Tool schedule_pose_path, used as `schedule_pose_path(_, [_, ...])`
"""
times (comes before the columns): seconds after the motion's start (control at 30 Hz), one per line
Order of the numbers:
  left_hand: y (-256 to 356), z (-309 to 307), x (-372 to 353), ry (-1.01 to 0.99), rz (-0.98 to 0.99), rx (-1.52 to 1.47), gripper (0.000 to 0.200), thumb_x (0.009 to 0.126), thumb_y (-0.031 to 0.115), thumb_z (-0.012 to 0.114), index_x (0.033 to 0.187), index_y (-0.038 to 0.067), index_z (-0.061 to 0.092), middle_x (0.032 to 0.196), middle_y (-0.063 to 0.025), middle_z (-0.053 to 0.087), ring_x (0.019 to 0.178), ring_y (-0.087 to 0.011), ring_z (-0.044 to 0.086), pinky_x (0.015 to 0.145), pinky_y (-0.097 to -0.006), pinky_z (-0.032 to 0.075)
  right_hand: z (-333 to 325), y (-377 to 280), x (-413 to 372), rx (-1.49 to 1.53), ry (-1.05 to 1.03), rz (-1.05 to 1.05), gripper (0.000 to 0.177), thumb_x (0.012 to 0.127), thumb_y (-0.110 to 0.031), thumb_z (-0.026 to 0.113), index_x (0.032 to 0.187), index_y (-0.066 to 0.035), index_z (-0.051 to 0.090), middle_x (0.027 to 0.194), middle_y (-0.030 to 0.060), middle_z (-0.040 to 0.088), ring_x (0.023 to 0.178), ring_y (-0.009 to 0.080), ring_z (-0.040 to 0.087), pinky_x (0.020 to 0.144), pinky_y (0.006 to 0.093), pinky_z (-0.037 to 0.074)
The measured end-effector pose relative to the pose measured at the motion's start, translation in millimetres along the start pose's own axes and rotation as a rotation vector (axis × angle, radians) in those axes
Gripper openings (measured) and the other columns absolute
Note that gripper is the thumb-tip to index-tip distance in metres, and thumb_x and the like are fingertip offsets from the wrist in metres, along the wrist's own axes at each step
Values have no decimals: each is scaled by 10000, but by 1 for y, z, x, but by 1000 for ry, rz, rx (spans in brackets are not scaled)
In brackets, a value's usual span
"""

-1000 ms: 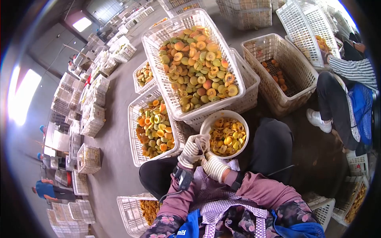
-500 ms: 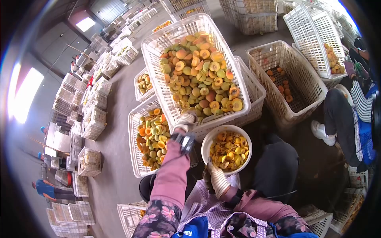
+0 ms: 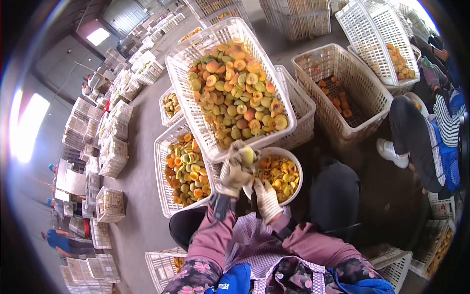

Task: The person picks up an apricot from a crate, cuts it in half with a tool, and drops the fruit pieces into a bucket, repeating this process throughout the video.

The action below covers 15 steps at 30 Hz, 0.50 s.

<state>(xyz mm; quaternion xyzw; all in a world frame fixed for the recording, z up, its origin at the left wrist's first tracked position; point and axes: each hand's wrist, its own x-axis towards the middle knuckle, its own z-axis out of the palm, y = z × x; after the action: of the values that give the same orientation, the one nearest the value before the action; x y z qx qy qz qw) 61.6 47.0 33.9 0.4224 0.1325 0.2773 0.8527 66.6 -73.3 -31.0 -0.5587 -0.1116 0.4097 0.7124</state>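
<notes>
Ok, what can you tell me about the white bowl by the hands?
The bowl is round and white, plastic by its look, and stands upright beside the near end of a big white basket. It is nearly full of yellow and orange fruit halves. The gloved right hand is at its near rim. The gloved left hand holds a greenish fruit over its left edge.

Left hand (image 3: pixel 236 172) clenched above right hand (image 3: pixel 268 198)

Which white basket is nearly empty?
The deep basket on the right: only a few orange pieces lie on its bottom, while the big basket beside it is heaped.
</notes>
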Motion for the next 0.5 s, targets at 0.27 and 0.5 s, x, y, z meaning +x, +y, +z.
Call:
schedule_pose_path(0.27, [-22, 8, -73, 353, -9, 183, 452, 966, 446, 343, 931, 32, 521, 804, -106, 602, 742, -200, 591, 705, -310, 496, -6, -13, -20, -573, -194, -42, 573, 906, -476, 399, 1238, -11, 439, 940, 305, 594, 922, 434, 573, 783, 452, 452])
schedule_pose_path(0.5, [-26, 8, -83, 484, 116, 208, 382, 972, 356, 387, 857, 23, 534, 739, -91, 593, 649, -169, 583, 606, -265, 483, -9, -12, -28, -712, -360, -86, 564, 913, -366, 442, 1323, -4, 307, 919, 295, 600, 909, 437, 579, 780, 437, 460])
